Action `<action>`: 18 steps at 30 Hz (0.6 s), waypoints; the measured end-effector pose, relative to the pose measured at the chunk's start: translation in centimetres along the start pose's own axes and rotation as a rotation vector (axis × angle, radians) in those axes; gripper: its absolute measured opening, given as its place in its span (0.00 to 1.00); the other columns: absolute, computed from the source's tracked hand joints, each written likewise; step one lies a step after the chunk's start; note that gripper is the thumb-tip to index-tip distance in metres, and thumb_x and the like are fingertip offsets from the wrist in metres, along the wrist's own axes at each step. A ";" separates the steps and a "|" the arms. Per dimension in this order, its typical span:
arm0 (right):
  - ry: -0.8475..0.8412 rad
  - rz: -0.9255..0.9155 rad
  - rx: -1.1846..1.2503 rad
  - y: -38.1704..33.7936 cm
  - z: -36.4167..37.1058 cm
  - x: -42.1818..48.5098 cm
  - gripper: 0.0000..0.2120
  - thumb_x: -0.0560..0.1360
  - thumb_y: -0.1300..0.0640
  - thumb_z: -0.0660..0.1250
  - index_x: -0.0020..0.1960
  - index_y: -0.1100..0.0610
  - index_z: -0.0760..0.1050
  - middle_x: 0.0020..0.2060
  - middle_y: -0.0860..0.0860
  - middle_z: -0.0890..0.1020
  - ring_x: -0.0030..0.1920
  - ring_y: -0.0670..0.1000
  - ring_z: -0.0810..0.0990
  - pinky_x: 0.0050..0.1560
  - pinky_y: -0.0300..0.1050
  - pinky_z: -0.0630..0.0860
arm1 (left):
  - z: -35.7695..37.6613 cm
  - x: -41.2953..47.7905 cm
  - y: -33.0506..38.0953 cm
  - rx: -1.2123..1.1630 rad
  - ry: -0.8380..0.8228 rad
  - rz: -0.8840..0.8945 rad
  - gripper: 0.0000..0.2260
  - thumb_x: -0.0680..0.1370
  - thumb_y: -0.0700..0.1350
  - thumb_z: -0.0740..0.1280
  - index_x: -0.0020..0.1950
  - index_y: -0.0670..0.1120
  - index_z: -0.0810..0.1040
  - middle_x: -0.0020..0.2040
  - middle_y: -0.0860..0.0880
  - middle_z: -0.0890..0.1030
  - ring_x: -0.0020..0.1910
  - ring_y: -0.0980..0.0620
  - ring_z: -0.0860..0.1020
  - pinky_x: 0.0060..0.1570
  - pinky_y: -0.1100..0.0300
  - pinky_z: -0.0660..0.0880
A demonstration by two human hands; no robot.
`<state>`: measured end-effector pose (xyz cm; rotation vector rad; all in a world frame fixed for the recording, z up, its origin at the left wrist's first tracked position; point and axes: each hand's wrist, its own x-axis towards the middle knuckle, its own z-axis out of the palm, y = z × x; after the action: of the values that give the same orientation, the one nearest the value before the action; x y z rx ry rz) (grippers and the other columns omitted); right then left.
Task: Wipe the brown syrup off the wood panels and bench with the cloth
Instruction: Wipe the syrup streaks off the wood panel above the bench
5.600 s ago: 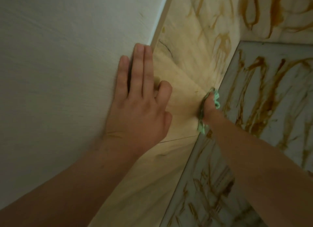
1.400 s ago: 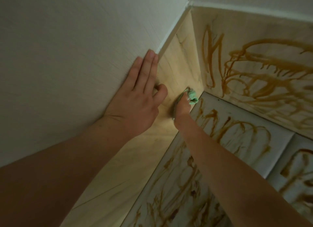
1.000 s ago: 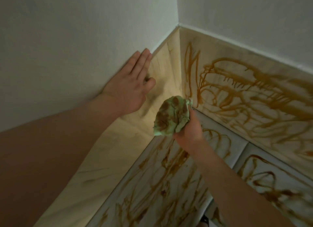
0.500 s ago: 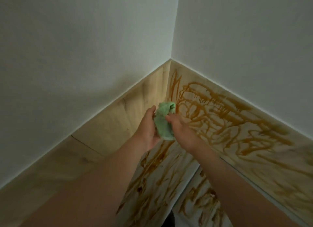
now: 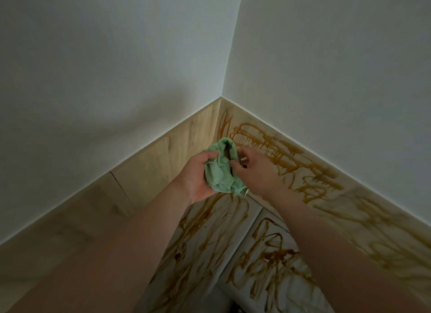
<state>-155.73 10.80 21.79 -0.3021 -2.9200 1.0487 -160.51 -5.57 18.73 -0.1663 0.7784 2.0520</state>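
Since a second or so ago my left hand (image 5: 198,175) has come off the wall and joined my right hand (image 5: 256,170) at the one green cloth (image 5: 219,176), which is now lifted clear of the wood and held in the air in front of the corner. From the head view, the only one I have, I count two hands on that cloth. The left cups it from below and from the left with its fingers curled round the bunched fabric. The right pinches the cloth's right edge between thumb and fingertips. A dark brown smear shows in the fold at the top of the cloth. Two wood panels meet in the corner behind the hands. The left wood panel (image 5: 151,163) looks wiped, pale and bare, with one thin seam line across it. The right wood panel (image 5: 349,196) is covered in looping brown syrup (image 5: 275,149) along the whole length I can see. Below the hands the counter (image 5: 198,254) shows two pale sections side by side, parted by one straight gap, and both carry heavy syrup scribbles. Two white walls (image 5: 105,67) rise above the panels and meet in one vertical corner line.
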 end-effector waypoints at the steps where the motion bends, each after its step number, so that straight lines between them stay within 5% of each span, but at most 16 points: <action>1: 0.025 0.012 0.006 0.0 -0.5 0.2 0.08 0.80 0.51 0.66 0.55 0.52 0.80 0.52 0.51 0.81 0.49 0.50 0.80 0.52 0.51 0.80 | 0.5 -0.1 0.2 0.021 0.000 -0.008 0.23 0.82 0.48 0.59 0.76 0.42 0.73 0.71 0.38 0.77 0.71 0.38 0.75 0.73 0.37 0.67; 4: 0.087 0.156 0.164 0.3 -2.7 0.4 0.09 0.82 0.56 0.59 0.52 0.55 0.78 0.44 0.53 0.81 0.42 0.53 0.79 0.38 0.46 0.72 | 1.8 -0.3 0.7 0.114 0.065 0.035 0.20 0.85 0.48 0.58 0.72 0.41 0.76 0.67 0.38 0.80 0.65 0.38 0.80 0.66 0.42 0.75; 10: 0.126 0.365 0.379 4.7 -6.8 1.1 0.10 0.83 0.55 0.58 0.56 0.55 0.78 0.45 0.52 0.80 0.41 0.49 0.78 0.35 0.42 0.71 | 3.4 0.7 0.5 0.413 0.395 0.148 0.22 0.84 0.56 0.65 0.68 0.40 0.78 0.59 0.43 0.86 0.57 0.44 0.85 0.53 0.50 0.82; 15: 0.077 0.297 0.385 8.1 -9.4 0.9 0.05 0.81 0.55 0.60 0.55 0.49 0.72 0.47 0.54 0.82 0.41 0.53 0.80 0.36 0.44 0.74 | 7.1 2.0 -2.0 0.482 0.498 0.141 0.27 0.84 0.63 0.60 0.65 0.41 0.79 0.54 0.44 0.87 0.50 0.47 0.87 0.41 0.55 0.82; 18: -0.103 0.147 0.380 10.5 -11.3 -0.1 0.04 0.81 0.56 0.63 0.53 0.52 0.77 0.47 0.48 0.81 0.43 0.48 0.78 0.37 0.40 0.71 | 10.9 3.9 -4.9 0.425 0.467 0.098 0.30 0.83 0.65 0.56 0.66 0.41 0.78 0.57 0.42 0.86 0.54 0.44 0.86 0.47 0.50 0.82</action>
<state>-152.82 25.85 23.88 -0.4637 -2.7326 1.6515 -156.98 5.48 23.60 -0.3787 1.5155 1.9061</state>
